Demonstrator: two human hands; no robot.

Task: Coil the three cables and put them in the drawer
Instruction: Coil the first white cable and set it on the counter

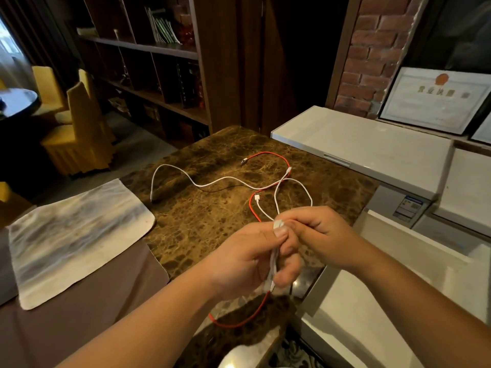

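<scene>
Brown marble countertop (202, 221) filled centre frame, with dark shelving upper left, a brick wall upper right, and a white chest unit (358, 147) at right. A pale cloth (77, 235) lay at left on the counter edge. Both hands met low-centre. Left hand (247, 258) was curled closed around a short bundle of white cable (273, 261), thumb pressing on top; looked like a few folds already gathered, count not readable. Right hand (316, 235) was pinched shut on the same white cable at the top of the bundle, apparently feeding the next loop. That cable's free part ran up from the hands in a loose loop on the counter, plug end lying near centre. A red cable (271, 155) sprawled uncoiled, arcing at upper centre, crossing down past the hands and hanging off the near counter edge. A second white cable (218, 179) snaked loose from centre toward left. A thin dark line under it might have been a shadow or another lead; couldn't tell. No drawer identifiable in view. Judgement: early stage. First cable was partway coiled, two untouched, nothing stowed. Remaining: finish this coil, do the red and the other white, find the drawer, load all three.
</scene>
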